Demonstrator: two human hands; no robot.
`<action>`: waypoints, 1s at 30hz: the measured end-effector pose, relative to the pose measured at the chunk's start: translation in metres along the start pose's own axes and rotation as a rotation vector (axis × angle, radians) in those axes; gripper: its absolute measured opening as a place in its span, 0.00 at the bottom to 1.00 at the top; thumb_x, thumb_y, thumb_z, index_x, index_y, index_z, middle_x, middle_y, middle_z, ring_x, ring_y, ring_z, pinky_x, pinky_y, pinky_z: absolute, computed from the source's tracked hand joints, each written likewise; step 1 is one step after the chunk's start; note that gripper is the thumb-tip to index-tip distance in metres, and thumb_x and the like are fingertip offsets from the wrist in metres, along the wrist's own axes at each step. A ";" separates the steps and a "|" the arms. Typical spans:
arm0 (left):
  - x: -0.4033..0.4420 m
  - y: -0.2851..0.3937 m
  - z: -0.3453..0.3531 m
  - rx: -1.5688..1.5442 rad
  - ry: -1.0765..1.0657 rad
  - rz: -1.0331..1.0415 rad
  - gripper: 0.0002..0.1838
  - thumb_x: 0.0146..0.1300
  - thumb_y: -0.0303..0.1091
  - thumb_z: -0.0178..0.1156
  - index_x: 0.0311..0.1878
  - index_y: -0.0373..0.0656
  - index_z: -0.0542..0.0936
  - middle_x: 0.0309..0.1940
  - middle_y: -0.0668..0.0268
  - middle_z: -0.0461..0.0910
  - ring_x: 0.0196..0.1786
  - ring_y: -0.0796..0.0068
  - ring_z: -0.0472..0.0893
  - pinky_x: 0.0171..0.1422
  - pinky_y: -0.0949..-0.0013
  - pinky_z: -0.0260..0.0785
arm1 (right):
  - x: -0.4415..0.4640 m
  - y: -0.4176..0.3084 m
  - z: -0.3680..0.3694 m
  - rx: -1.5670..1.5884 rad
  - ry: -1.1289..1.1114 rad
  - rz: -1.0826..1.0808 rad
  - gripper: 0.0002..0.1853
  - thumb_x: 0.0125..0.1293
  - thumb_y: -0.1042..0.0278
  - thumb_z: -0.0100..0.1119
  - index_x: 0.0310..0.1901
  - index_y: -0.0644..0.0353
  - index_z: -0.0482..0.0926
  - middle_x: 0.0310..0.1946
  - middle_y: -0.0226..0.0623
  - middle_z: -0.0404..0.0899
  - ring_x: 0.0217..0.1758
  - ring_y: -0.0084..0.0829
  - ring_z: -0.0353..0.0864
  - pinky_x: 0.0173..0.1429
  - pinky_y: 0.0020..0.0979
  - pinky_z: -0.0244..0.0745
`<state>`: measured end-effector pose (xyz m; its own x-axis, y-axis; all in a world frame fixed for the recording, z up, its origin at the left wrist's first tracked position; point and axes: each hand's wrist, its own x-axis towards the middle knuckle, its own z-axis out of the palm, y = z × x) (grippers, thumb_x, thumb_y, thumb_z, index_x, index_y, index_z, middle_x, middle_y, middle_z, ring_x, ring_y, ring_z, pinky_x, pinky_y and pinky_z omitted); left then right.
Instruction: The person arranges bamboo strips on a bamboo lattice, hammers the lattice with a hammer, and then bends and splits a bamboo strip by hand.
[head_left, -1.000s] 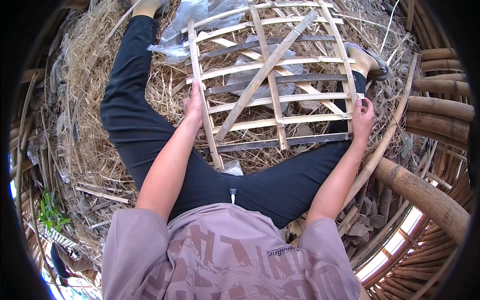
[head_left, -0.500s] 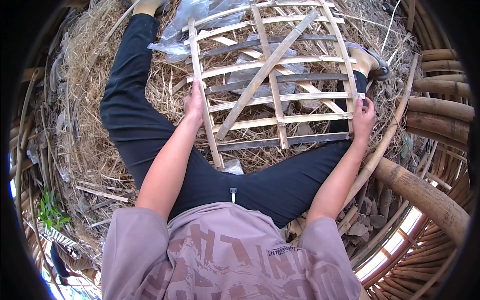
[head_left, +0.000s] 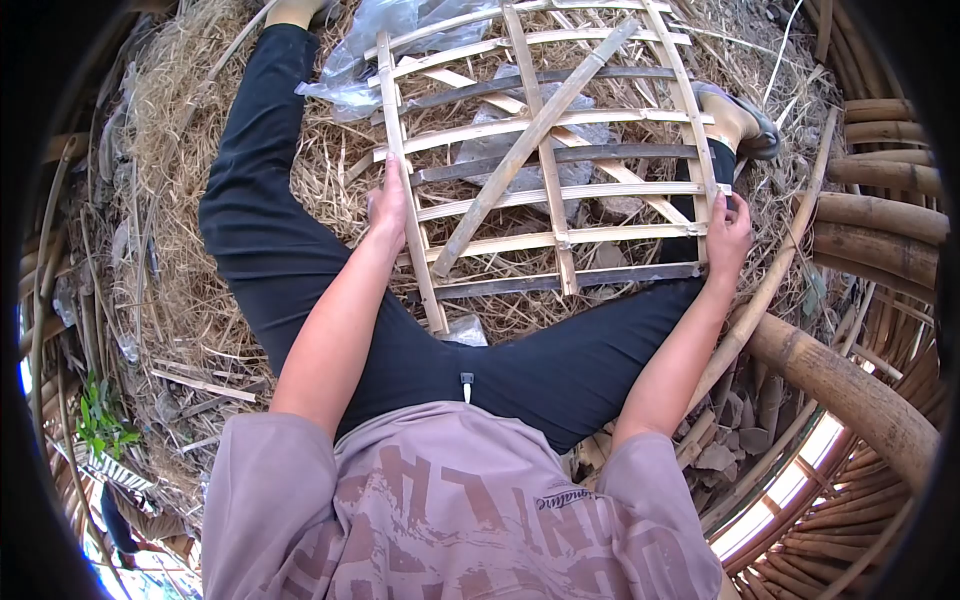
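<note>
A bamboo lattice panel (head_left: 548, 190) lies between my spread legs, made of crossing split strips with two diagonal braces. Its slats bow slightly, some pale and some dark. My left hand (head_left: 388, 205) is closed around the left upright strip, thumb along its top. At the opposite edge, my right hand (head_left: 729, 228) pinches the right upright strip near a slat end. The undersides of both grips are hidden. Beneath the panel, a grey stone slab (head_left: 535, 150) shows through the gaps.
Dry straw (head_left: 330, 180) covers the ground. Clear plastic sheeting (head_left: 365, 60) lies behind the panel's far left corner. A thick bamboo pole (head_left: 840, 390) and stacked bamboo (head_left: 880, 235) stand on the right. Broken stones (head_left: 725, 445) lie beside my right thigh. Another person (head_left: 120, 520) is partly visible lower left.
Almost nothing differs. Both hands keep their places on the side strips, and the panel's near edge has risen very slightly in view.
</note>
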<state>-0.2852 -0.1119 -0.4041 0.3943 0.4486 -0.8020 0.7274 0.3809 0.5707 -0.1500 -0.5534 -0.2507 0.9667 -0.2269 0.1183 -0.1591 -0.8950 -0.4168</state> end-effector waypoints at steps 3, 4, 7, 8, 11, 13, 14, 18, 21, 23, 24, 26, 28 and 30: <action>0.001 0.000 0.000 0.018 0.016 -0.006 0.43 0.64 0.72 0.46 0.58 0.36 0.75 0.52 0.56 0.75 0.53 0.68 0.75 0.59 0.62 0.69 | 0.000 -0.001 0.000 0.005 -0.004 0.003 0.22 0.67 0.51 0.57 0.53 0.61 0.77 0.32 0.47 0.84 0.38 0.46 0.85 0.44 0.42 0.76; -0.003 0.002 0.000 0.024 0.014 -0.005 0.43 0.64 0.72 0.46 0.58 0.36 0.75 0.52 0.55 0.75 0.53 0.68 0.75 0.59 0.62 0.69 | 0.000 -0.002 -0.001 0.009 -0.004 0.005 0.22 0.67 0.51 0.57 0.53 0.61 0.77 0.32 0.47 0.84 0.38 0.45 0.85 0.43 0.42 0.76; 0.003 -0.001 0.000 0.012 0.000 0.005 0.43 0.64 0.72 0.46 0.59 0.35 0.74 0.52 0.55 0.75 0.54 0.68 0.75 0.59 0.62 0.69 | 0.000 0.001 0.000 0.010 0.003 -0.015 0.22 0.67 0.51 0.57 0.53 0.61 0.77 0.31 0.47 0.84 0.37 0.45 0.85 0.43 0.41 0.76; 0.007 -0.004 0.000 0.002 -0.007 0.009 0.43 0.64 0.72 0.46 0.59 0.35 0.74 0.53 0.55 0.75 0.54 0.68 0.75 0.59 0.63 0.68 | 0.000 0.001 0.000 0.015 0.005 -0.014 0.22 0.67 0.51 0.57 0.53 0.61 0.77 0.31 0.47 0.84 0.36 0.45 0.85 0.43 0.41 0.76; 0.011 -0.007 -0.001 -0.002 -0.010 0.012 0.44 0.64 0.72 0.46 0.59 0.35 0.74 0.53 0.55 0.75 0.55 0.67 0.75 0.60 0.63 0.68 | 0.000 0.002 0.001 0.028 0.004 -0.008 0.22 0.67 0.51 0.57 0.53 0.61 0.77 0.31 0.46 0.84 0.36 0.44 0.84 0.43 0.41 0.76; 0.011 -0.007 -0.001 0.013 0.009 0.004 0.44 0.64 0.72 0.46 0.59 0.35 0.74 0.53 0.55 0.75 0.55 0.68 0.74 0.60 0.63 0.68 | 0.000 0.003 0.002 0.037 -0.005 0.000 0.22 0.67 0.51 0.57 0.53 0.61 0.77 0.31 0.46 0.84 0.36 0.44 0.84 0.43 0.41 0.76; 0.010 -0.006 0.000 0.021 0.019 0.001 0.44 0.64 0.72 0.46 0.59 0.35 0.75 0.53 0.55 0.75 0.54 0.68 0.74 0.60 0.63 0.68 | 0.001 0.004 0.002 0.028 -0.003 -0.003 0.22 0.67 0.51 0.57 0.53 0.61 0.77 0.31 0.46 0.84 0.37 0.44 0.84 0.43 0.41 0.76; 0.004 -0.003 0.000 0.030 0.010 0.023 0.43 0.64 0.72 0.45 0.58 0.35 0.75 0.53 0.55 0.75 0.54 0.68 0.74 0.60 0.63 0.67 | 0.001 0.004 0.002 0.012 -0.005 0.000 0.22 0.68 0.50 0.57 0.53 0.60 0.77 0.32 0.45 0.84 0.37 0.43 0.84 0.44 0.41 0.76; 0.006 -0.004 -0.001 0.032 0.001 0.029 0.43 0.64 0.72 0.45 0.57 0.35 0.76 0.53 0.55 0.75 0.55 0.68 0.74 0.60 0.63 0.67 | 0.001 0.003 0.001 0.007 -0.010 0.007 0.22 0.68 0.50 0.57 0.53 0.60 0.77 0.32 0.45 0.84 0.38 0.44 0.84 0.44 0.41 0.76; 0.007 -0.004 0.000 0.032 0.008 0.033 0.43 0.64 0.72 0.45 0.57 0.36 0.76 0.52 0.55 0.75 0.54 0.68 0.74 0.60 0.63 0.67 | 0.001 0.002 0.001 0.002 -0.008 0.008 0.22 0.68 0.50 0.57 0.53 0.60 0.77 0.32 0.45 0.84 0.38 0.44 0.84 0.44 0.41 0.76; 0.007 -0.005 0.000 0.026 0.011 0.046 0.45 0.63 0.74 0.45 0.56 0.34 0.77 0.52 0.52 0.76 0.55 0.65 0.75 0.61 0.62 0.67 | 0.000 0.002 0.001 0.000 -0.007 0.009 0.22 0.68 0.50 0.57 0.53 0.59 0.77 0.32 0.45 0.84 0.38 0.44 0.84 0.44 0.41 0.76; 0.000 -0.004 0.001 0.013 0.017 0.072 0.49 0.60 0.77 0.45 0.53 0.30 0.79 0.53 0.46 0.77 0.57 0.57 0.76 0.63 0.60 0.65 | 0.000 0.001 0.001 -0.004 -0.006 0.010 0.22 0.68 0.50 0.57 0.53 0.59 0.77 0.32 0.45 0.84 0.38 0.44 0.84 0.44 0.41 0.76; 0.002 -0.004 0.002 0.018 0.044 0.077 0.49 0.60 0.77 0.45 0.52 0.31 0.80 0.50 0.47 0.78 0.55 0.58 0.77 0.62 0.60 0.66 | 0.000 0.001 0.001 -0.005 -0.004 0.014 0.22 0.68 0.49 0.57 0.54 0.59 0.77 0.32 0.45 0.84 0.38 0.44 0.85 0.44 0.41 0.76; 0.003 -0.005 0.002 0.015 0.033 0.066 0.46 0.62 0.75 0.45 0.52 0.33 0.79 0.49 0.51 0.78 0.53 0.62 0.76 0.61 0.61 0.67 | 0.000 0.001 0.001 -0.008 -0.004 0.014 0.23 0.68 0.50 0.57 0.54 0.59 0.76 0.33 0.46 0.84 0.38 0.44 0.85 0.44 0.41 0.76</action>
<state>-0.2865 -0.1140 -0.4092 0.4233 0.4989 -0.7562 0.7088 0.3376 0.6195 -0.1498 -0.5542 -0.2525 0.9652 -0.2378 0.1089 -0.1740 -0.8949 -0.4110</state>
